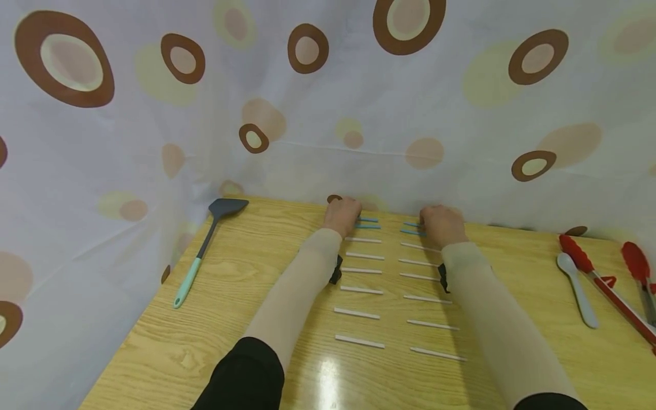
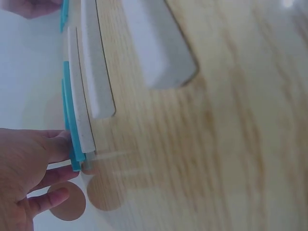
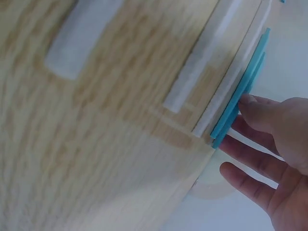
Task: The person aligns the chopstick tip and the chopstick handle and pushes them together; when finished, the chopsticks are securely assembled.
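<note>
Head view: left hand [image 1: 342, 216], thumb and finger pinching left far blue stick [image 1: 369, 220]; right hand [image 1: 443, 225], likewise pinching right far blue stick [image 1: 412, 224]; both near table [image 1: 154, 353]'s back edge, beyond white sticks [image 1: 357, 313].

No lettering or numbers can be read.

I have a lane, near to far, between the left and right columns of white sticks [image 1: 361, 290], blue sticks [image 1: 368, 226] flanking its far end. The curtain [image 1: 318, 176] blocks me beyond; spatula [image 1: 202, 250] obstructs left, spoon [image 1: 578, 290] and tongs [image 1: 615, 300] right.
</note>
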Demonstrator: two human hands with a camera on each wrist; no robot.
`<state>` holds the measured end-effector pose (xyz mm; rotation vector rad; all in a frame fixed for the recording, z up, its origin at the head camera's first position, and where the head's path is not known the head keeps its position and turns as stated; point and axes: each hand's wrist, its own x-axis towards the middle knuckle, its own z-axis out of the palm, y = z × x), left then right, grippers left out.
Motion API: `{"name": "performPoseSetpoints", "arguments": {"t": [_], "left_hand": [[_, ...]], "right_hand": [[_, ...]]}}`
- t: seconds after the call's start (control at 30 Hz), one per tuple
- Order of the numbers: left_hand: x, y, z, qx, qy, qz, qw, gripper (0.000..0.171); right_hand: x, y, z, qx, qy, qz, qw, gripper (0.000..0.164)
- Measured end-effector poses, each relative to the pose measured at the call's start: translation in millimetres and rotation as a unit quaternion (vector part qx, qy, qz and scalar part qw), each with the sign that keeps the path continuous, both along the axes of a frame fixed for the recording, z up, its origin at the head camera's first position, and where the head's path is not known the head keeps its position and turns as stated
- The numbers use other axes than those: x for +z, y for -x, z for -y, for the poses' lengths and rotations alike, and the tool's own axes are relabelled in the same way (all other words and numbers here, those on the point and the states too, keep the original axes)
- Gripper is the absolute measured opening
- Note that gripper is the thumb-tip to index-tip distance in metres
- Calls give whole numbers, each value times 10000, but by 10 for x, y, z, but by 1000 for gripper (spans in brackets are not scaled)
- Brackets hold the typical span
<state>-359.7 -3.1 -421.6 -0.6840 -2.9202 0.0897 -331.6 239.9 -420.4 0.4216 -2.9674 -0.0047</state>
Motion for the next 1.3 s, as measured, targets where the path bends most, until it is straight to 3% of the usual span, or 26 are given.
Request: {"name": "performPoseSetpoints", "arguments": {"t": [0.23,0.33,0.47,0.57,0.7,0.93,1.07,1.3], "left_hand": [[29,-19,9,-139,85,-261,9995,12],[93,-39,3,-291,5,-299,9991,14],[207,-94,-28,-733,-261,-316,9965,16],[287,-174,-40,-1030,-447,-301,9932,20],[341,-297,-10,-1276,-700,-184,9892,21],[353,-478,150,-1422,-1381,-24,9802,34],[396,-606,238,-1522,-1644,-233,9743,38],[523,-871,304,-2266,-1848,-803,9529,20]], "right_hand": [[-16,-24,-34,340,-28,-500,9982,10],[74,-59,-14,525,134,-574,9969,9],[227,-150,34,840,405,-822,9922,4],[309,-239,56,1159,503,-1158,9852,9],[377,-395,45,1472,530,-1252,9797,20],[544,-714,-2,1433,708,-1199,9798,24],[639,-879,8,1575,807,-1328,9752,22],[719,-1119,87,2067,929,-1702,9590,22]]}}
